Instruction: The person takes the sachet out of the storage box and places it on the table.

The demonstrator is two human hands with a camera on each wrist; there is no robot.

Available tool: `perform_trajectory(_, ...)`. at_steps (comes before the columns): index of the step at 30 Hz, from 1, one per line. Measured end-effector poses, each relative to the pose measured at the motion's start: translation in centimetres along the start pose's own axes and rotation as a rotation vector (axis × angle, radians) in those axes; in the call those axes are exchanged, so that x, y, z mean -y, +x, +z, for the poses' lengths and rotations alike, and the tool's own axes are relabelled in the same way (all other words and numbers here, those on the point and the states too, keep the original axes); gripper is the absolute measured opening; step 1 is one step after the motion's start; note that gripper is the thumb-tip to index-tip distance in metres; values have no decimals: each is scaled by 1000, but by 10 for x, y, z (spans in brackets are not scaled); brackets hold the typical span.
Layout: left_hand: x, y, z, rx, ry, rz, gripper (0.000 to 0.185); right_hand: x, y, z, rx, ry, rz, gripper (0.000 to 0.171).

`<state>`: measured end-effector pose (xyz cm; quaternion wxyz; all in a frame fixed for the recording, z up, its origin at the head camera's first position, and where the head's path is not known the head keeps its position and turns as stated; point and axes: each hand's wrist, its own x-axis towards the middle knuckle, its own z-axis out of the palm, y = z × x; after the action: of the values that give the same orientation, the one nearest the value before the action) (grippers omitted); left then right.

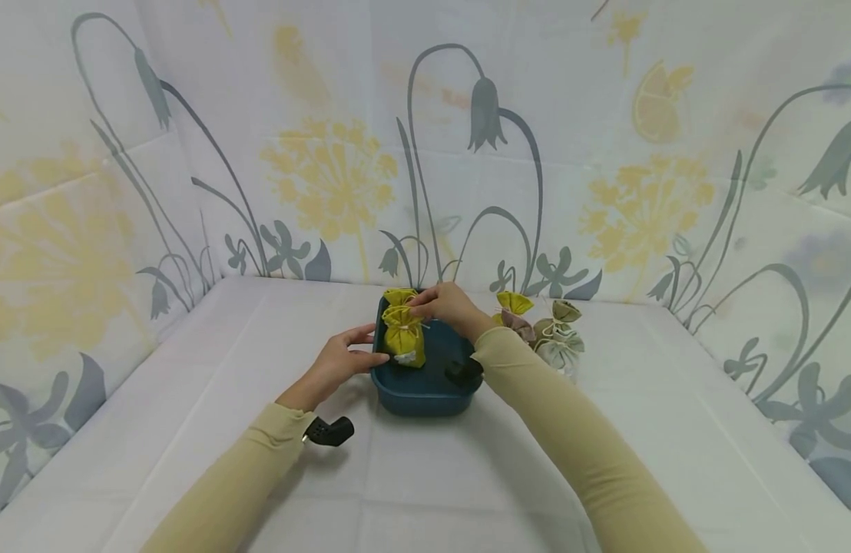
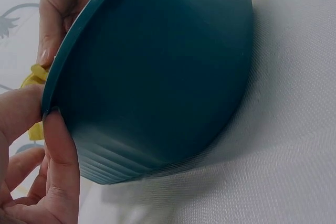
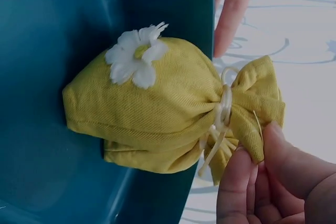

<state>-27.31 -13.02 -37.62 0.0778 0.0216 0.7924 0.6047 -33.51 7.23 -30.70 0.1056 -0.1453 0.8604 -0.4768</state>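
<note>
Left hand (image 1: 337,362) grips smooth blue rounded tub (image 1: 425,405) by edge; right hand (image 1: 455,306) pinches yellow woven-cloth pouch (image 3: 173,90), near tub's left side.

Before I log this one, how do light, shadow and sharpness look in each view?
Head: bright, with soft shadows on the white cloth; left wrist: dimmer, the blue basin a dark expanse; right wrist: also dim, yet the flowered yellow pouch shows its weave clearly.

Both forearms (image 1: 572,438) reach forward, right fingers (image 3: 234,176) pinching, left fingers (image 1: 359,333) gripping.
</note>
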Motion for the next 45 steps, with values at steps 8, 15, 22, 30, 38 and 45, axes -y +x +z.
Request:
perform_trajectory(8,-2,1,-1,2,-2,6,71,0,-10,-6,11,35,-36,19)
perform_trajectory(15,1,1,0,-2,-1,-2,72,-2,-24,-9,13,70,-23,19)
perform_trajectory(22,1,-1,1,-7,-7,-3,71,1,-42,-12,-17,95,-47,18)
perform_trajectory(30,0,-2,1,-8,-1,1,72,10,-63,-16,-62,153,-60,16)
perform_trajectory(38,0,-3,2,-9,-5,-1,72,8,-82,-18,-120,239,-77,13)
perform_trajectory(45,-1,-3,1,-11,-1,2,72,9,-101,-22,-184,268,-122,14)
